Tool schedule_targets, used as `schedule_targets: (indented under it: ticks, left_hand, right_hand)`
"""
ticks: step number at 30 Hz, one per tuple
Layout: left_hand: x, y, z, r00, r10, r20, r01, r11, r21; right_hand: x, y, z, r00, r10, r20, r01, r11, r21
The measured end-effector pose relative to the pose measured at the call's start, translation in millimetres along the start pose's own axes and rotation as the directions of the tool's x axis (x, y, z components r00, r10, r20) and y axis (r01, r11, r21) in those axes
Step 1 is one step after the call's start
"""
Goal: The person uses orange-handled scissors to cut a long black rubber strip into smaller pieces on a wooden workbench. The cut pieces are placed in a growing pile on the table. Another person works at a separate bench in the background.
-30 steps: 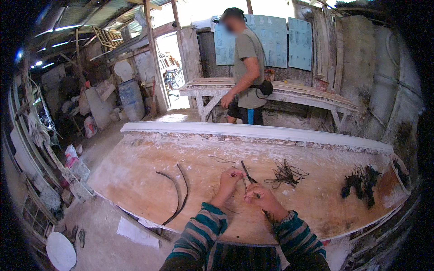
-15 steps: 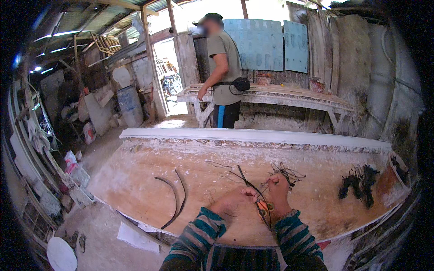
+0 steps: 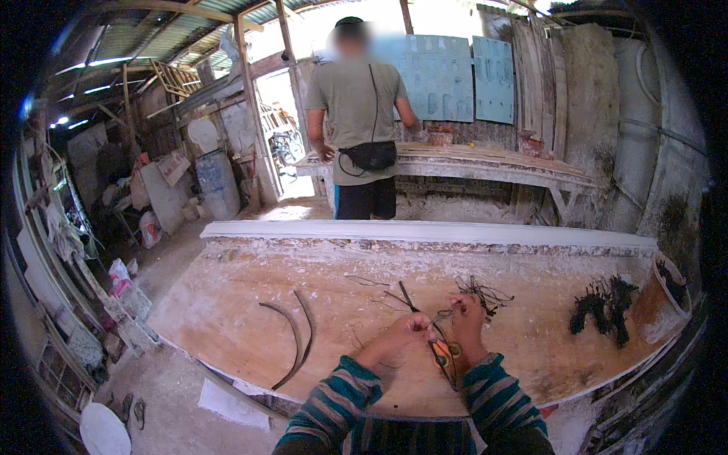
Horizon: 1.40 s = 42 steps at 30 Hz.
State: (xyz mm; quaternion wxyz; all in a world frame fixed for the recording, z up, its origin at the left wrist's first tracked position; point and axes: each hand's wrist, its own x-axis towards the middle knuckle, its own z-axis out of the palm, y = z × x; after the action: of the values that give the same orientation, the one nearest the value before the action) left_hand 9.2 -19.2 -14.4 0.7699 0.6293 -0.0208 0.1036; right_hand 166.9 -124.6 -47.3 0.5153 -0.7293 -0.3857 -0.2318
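My left hand [image 3: 406, 331] is over the middle of the wooden tabletop, thumb and fingers pinched together. Just to its right, my right hand [image 3: 467, 322] is raised with its fingers closed too. Whatever either pinch holds is too thin to make out. Between my wrists lies a small orange-handled tool [image 3: 440, 352], perhaps scissors, partly covered by dark strands. A black strip [image 3: 407, 294] runs out from beyond my left fingertips. Beyond my right hand is a loose tangle of thin black strands [image 3: 485, 293].
Two curved black strips [image 3: 305, 326] lie at left on the board [image 3: 227, 303]. Dark fibrous bundles [image 3: 603, 307] sit at right beside a tipped brownish bucket [image 3: 661, 307]. A white ledge [image 3: 425, 231] borders the far side. A person [image 3: 353, 114] stands at a bench [image 3: 493, 163] behind.
My left hand has shifted slightly right and up, and my right hand has barely moved. The other person has turned their back and reaches right over the bench.
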Motion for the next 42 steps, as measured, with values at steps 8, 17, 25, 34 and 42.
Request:
schedule_targets:
  ticks: [8,17,25,34,42]
  left_hand:
    - [12,-11,-49,0.759,0.327,-0.563,-0.104,0.915,0.391]
    - [14,-3,-55,0.553,0.497,-0.669,-0.150,0.849,0.507]
    - [17,-24,-61,0.544,0.552,-0.632,-0.141,0.803,0.579]
    - [16,-26,-57,0.775,0.420,-0.473,-0.196,0.870,0.452]
    - [15,-22,-43,0.947,0.189,-0.258,-0.091,0.934,0.346]
  right_hand:
    - [-6,-17,4,0.987,0.026,0.159,-0.058,0.978,0.199]
    - [-27,-54,8,0.758,-0.203,0.620,-0.266,0.772,0.577]
    - [-20,-58,2,0.724,-0.340,0.600,-0.152,0.770,0.620]
    - [-16,-75,-16,0.687,-0.144,0.713,-0.455,0.680,0.576]
    - [0,-31,-1,0.937,0.135,0.321,-0.305,0.766,0.566]
